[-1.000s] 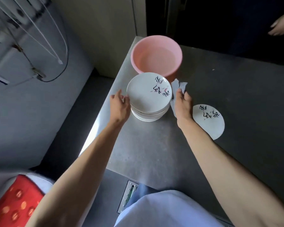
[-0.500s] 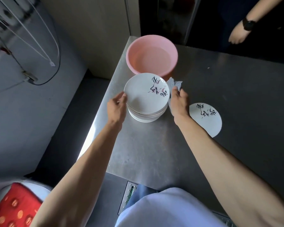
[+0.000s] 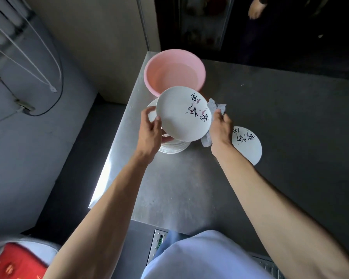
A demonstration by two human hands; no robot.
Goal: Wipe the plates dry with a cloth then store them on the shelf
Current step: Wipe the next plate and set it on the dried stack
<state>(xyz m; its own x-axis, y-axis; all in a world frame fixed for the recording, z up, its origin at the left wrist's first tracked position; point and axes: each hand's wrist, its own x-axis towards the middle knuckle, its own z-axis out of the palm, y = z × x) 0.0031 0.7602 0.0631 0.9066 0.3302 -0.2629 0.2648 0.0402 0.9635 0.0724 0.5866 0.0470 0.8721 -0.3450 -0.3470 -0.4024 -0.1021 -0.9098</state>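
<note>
I see the top plate [image 3: 181, 115] held tilted just above the stack of plates [image 3: 173, 148]. My left hand [image 3: 150, 135] pinches its rim at 9 o'clock. My right hand [image 3: 220, 129] grips the rim at 3 o'clock, with a crumpled white cloth [image 3: 218, 106] bunched in it. A single plate [image 3: 248, 146] lies on the steel table [image 3: 189, 188] at 4 o'clock. The pink basin [image 3: 169, 73] sits at 12 o'clock, and I cannot tell whether it holds water.
</note>
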